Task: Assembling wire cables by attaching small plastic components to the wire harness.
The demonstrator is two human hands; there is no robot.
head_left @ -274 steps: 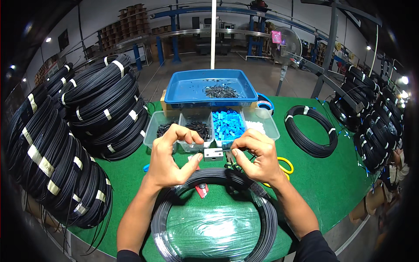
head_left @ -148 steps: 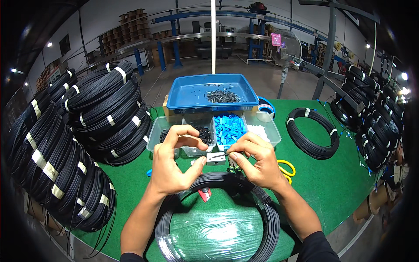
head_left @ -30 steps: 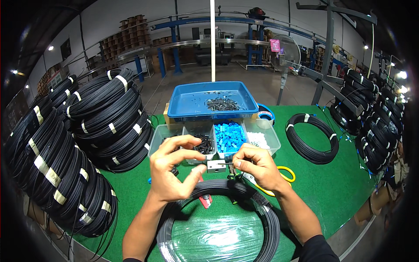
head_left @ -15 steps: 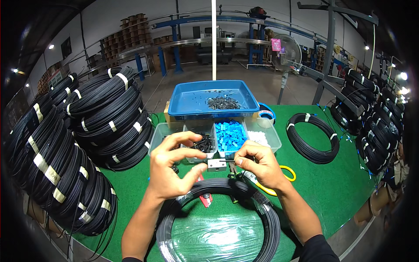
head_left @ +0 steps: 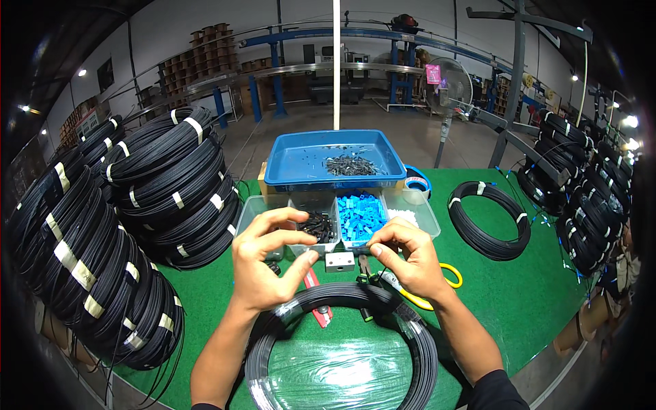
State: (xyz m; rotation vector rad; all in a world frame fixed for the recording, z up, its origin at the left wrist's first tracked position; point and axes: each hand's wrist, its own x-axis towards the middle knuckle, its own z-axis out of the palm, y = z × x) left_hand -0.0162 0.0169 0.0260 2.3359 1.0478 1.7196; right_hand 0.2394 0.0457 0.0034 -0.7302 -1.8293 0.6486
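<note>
My left hand [head_left: 263, 266] hovers over the near side of the black-parts compartment, thumb and fingers curved apart, holding nothing. Opposite it, my right hand [head_left: 413, 263] is closed in a pinch on a thin black cable, whose end is mostly hidden by the fingers. Below both hands lies a coil of black cable [head_left: 427, 355], partly wrapped in clear film. A small metal block [head_left: 339, 262] with holes sits between the hands. Beside it are dark-handled cutters [head_left: 364, 268], a red hand tool [head_left: 321, 315] and a yellow-handled tool [head_left: 418, 301] partly under my right hand.
A clear divided box [head_left: 427, 217] holds black, blue and white small parts. Behind it stands a blue tray [head_left: 294, 160] with black scraps. Tall stacks of cable coils [head_left: 171, 184] rise at the left; another coil [head_left: 461, 225] lies on the green table [head_left: 540, 294] at right.
My left thumb has risen slightly toward the fingers. The thin dark strand that stuck out left of my right fingertips no longer shows there. Both hands stay in about the same place.
</note>
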